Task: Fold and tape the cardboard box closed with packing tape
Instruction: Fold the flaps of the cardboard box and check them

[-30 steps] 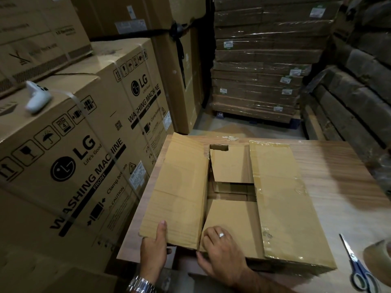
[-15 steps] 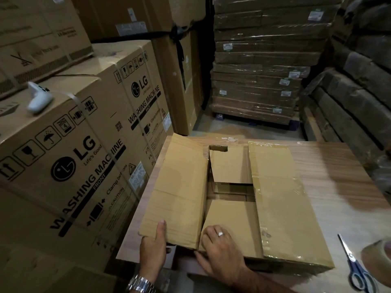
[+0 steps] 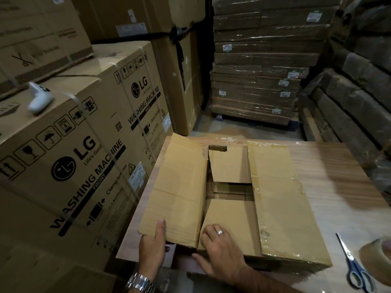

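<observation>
a warehouse of stacked brown printed cartons (image 3: 69, 166), with a pale wood-grain table (image 3: 338, 187) at centre.

the plain brown cardboard box (image 3: 232, 199) lies on the table, folding step in hand, no tape on yet. at 7 o'clock the left hand (image 3: 152, 248) pinches the long left flap (image 3: 179, 193), thumb on top. at 6 o'clock the right hand (image 3: 220, 254) presses the near inner flap (image 3: 228, 220) down, fingers spread. next, likely close both long flaps to meet, then fetch the brown tape roll (image 3: 378, 261) and blue-handled scissors (image 3: 353, 265) at 4 o'clock.
</observation>
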Demonstrator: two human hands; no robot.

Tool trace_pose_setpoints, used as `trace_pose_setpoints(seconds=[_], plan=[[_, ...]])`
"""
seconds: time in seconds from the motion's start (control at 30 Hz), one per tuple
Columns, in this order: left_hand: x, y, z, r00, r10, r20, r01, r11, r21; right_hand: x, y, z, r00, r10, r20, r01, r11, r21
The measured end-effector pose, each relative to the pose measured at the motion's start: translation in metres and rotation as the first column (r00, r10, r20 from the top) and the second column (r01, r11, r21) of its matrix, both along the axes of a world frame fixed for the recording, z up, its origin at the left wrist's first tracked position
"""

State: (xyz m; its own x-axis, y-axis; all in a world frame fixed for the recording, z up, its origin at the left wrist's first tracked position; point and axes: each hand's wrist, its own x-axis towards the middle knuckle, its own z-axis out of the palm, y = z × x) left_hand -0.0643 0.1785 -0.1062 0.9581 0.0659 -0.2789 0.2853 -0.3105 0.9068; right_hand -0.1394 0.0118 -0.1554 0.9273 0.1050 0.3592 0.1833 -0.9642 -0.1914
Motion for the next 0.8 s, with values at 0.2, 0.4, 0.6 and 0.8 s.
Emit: trace_pose_setpoints(seconds=[0.2,0.4,0.6,0.8], plan=[[0.000,0.001,-0.004,1.000,-0.011,0.003,0.011,1.000,0.022,-0.001,0.000,0.001,1.000,-0.006,-0.009,0.006,1.000,0.001],[0.000,0.001,-0.004,0.999,0.000,0.035,-0.001,0.999,0.045,-0.001,0.002,0.002,1.000,-0.005,-0.023,0.006,1.000,0.011],[-0.004,-0.006,0.013,0.995,-0.023,0.094,0.011,0.991,0.130,-0.007,-0.016,0.022,0.999,-0.022,-0.045,0.027,0.991,0.133],[-0.019,-0.027,0.039,0.927,-0.260,0.272,0.197,0.951,0.236,-0.035,-0.066,0.045,0.978,-0.189,-0.094,0.182,0.980,-0.076]])
